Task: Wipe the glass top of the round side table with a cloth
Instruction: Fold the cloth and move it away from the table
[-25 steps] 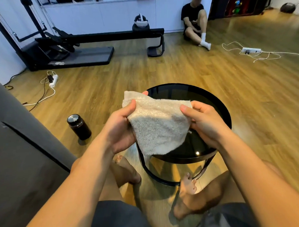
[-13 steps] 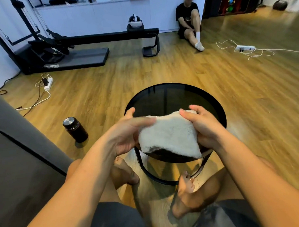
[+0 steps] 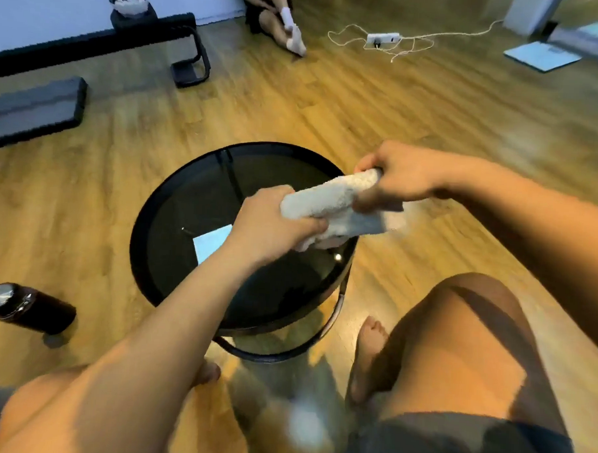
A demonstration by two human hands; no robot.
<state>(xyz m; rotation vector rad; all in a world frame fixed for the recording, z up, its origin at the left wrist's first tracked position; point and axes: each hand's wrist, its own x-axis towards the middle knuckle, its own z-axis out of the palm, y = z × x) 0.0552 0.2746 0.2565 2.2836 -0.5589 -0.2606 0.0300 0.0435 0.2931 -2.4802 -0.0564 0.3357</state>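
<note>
Both hands are gripping the cloth (image 3: pixel 333 200), which is rolled into a thick pale bundle. Left hand (image 3: pixel 274 221) is clenching around the near-left end, fingers curled under it. Right hand (image 3: pixel 399 176) is clenching around the far-right end, knuckles up.

Cloth is stretching between them over the right side of the counter (image 3: pixel 140 226), a round one with a black rim and dark glass top (image 3: pixel 189 204). A loose end is hanging below the left hand toward the glass. Can't tell if it's touching, since the frame is motion-blurred. Right hand is sitting just past the counter's right rim.

Wearer's bare feet are resting on the wood floor (image 3: pixel 87 183) by the counter base. Dark flask (image 3: pixel 26 308) is sitting on the floor well left of the counter. White power strip (image 3: pixel 383 38) is lying far back, and another person (image 3: pixel 272 13) is sitting by the far wall.
</note>
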